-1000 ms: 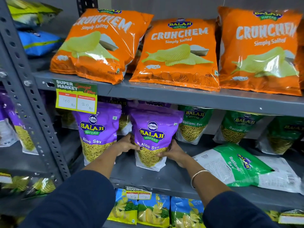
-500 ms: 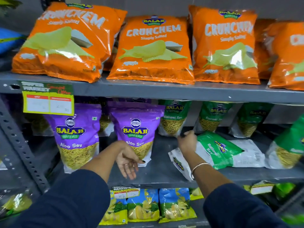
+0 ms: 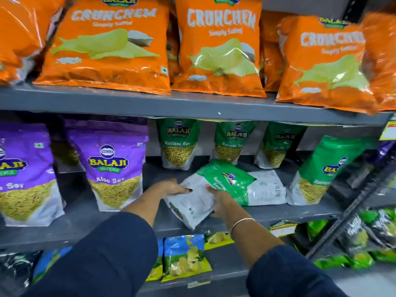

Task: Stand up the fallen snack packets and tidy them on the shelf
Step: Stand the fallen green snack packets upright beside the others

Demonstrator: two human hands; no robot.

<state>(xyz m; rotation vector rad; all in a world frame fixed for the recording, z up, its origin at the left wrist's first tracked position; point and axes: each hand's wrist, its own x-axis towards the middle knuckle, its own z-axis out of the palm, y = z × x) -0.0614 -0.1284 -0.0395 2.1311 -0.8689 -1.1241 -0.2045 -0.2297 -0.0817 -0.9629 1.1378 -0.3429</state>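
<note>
I see the fallen green-and-white Ratlami Sev packet (image 3: 216,189) lying flat, glossy and crinkled, on the grey metal shelf (image 3: 90,219). My left grip (image 3: 171,187) and right grip (image 3: 220,200) both clasp its white end.

Bright, even light from above and in front, and the orange crisp bags (image 3: 218,46) on the top shelf throw white glare off their foil. Under that shelf's front edge (image 3: 192,108) it goes dim, the back of the middle shelf in shadow. The purple packet (image 3: 113,163) reads sharp, lettering crisp. Out at the right edge everything smears: the shelf upright (image 3: 351,219) and the green bags (image 3: 368,234) below are streaked with blur. Wide-angle bend bows the shelves and leans the outer bags inward.
</note>
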